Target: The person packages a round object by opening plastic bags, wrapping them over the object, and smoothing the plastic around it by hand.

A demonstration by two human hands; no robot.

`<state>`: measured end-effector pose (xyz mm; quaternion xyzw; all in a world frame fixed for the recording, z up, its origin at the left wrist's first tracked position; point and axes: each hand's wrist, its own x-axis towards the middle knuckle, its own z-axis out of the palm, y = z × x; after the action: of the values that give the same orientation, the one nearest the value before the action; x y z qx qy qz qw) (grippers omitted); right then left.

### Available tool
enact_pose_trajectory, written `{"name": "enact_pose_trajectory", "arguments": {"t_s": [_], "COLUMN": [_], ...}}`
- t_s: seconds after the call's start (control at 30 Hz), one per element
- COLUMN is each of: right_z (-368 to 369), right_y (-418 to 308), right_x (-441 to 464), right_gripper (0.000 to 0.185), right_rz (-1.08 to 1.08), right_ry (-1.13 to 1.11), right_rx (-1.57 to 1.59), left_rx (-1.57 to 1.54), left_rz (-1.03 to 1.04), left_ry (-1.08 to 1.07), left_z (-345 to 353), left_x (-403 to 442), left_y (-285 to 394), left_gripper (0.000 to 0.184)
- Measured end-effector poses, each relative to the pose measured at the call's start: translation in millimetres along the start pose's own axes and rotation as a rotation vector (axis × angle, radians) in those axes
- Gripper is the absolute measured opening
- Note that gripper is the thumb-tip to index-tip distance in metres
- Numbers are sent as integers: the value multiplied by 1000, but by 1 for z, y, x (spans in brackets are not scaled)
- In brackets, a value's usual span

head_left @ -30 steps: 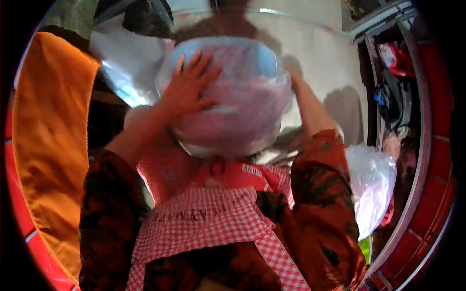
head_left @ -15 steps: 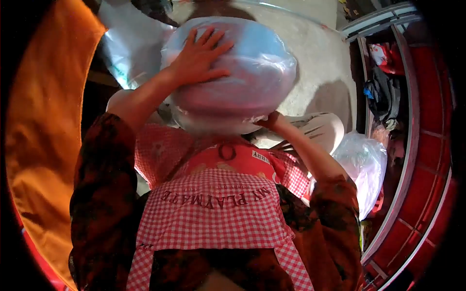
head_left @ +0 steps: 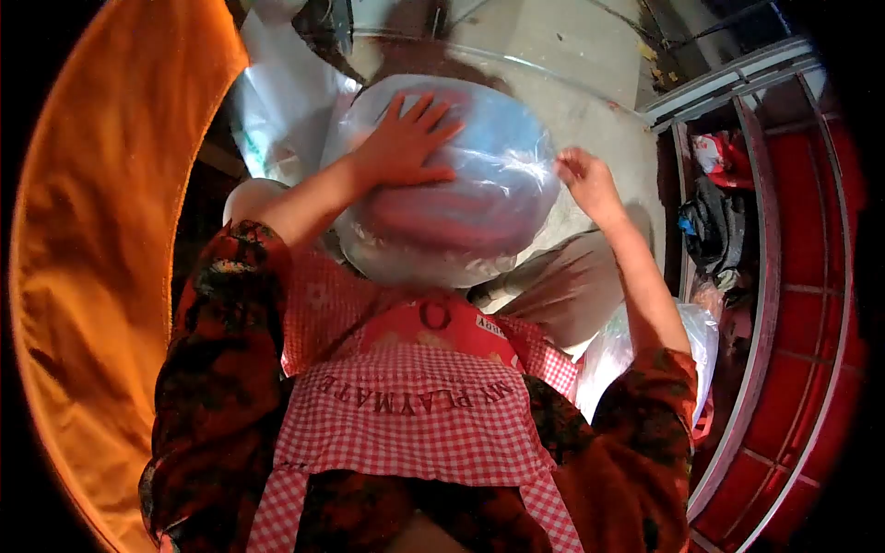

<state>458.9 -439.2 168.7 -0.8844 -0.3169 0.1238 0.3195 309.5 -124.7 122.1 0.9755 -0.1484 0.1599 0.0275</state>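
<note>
"What's moved?"
"The right hand, from the near edge of the rounded blue-and-pink bundle in clear plastic to its right side."
"Gripping?"
"Fingers curled; I can't tell whether they're pinching plastic."
"Left hand?"
"Spread open atop the bundle, which sits beyond the red-and-white checked cloth apron."

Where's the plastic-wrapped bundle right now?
Head view, upper centre: the plastic-wrapped bundle is just above the checked apron in frame, under the spread left hand, with the right hand by its right edge.
</note>
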Motion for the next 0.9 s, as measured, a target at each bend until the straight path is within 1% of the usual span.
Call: {"name": "enact_pose_trajectory", "arguments": {"t_s": [0.1, 0.2, 0.3, 0.4, 0.5, 0.53, 0.6, 0.67, 0.7, 0.73, 0.77, 0.8, 0.83, 0.9], "right_z": [22, 52, 84, 91, 90, 89, 89, 87, 87, 86, 86, 86, 88, 89], "right_y": [-45, -55, -42, -50, -49, -50, -51, -53, -52, -52, -51, -50, -49, -51], "right_x": [28, 55, 64, 55, 55, 55, 52, 51, 51, 52, 52, 51, 52, 54], "right_gripper": [23, 31, 40, 47, 50, 51, 52, 52, 52, 52, 52, 52, 52, 52], "right_rz": [-262, -363, -355, -337, -312, -309, -309, -289, -281, -277, -276, -275, -276, -283], "right_ry": [310, 293, 274, 273, 257, 254, 269, 282, 282, 277, 272, 281, 289, 314], "right_rx": [16, -124, -395, -472, -479, -477, -503, -514, -504, -495, -486, -482, -480, -469], "left_rx": [1, -7, -35, -50, -99, -101, -575, -738, -660, -539, -405, -272, -159, -107], "left_rz": [14, 0, -14, -26, -30, -1, -303, -647, -852, -1155, -1276, -1319, -1385, -1417], "left_ry": [51, 35, 37, 25, 12, 122, 307, 435, 480, 445, 487, 506, 512, 430], "left_z": [0, -6, -5, -13, -13, -12, 2, -14, -40, -72, -63, -57, -68, -78], "left_x": [0, 2, 0, 3, 3, 3, -5, -16, -28, -34, -56, -78, -83, -89], "left_y": [1, 5, 3, 6, 4, 0, -18, -47, -63, -71, -100, -122, -124, -141], "left_gripper": [78, 80, 80, 80, 83, 70, 56, 41, 35, 39, 46, 52, 53, 49]}}
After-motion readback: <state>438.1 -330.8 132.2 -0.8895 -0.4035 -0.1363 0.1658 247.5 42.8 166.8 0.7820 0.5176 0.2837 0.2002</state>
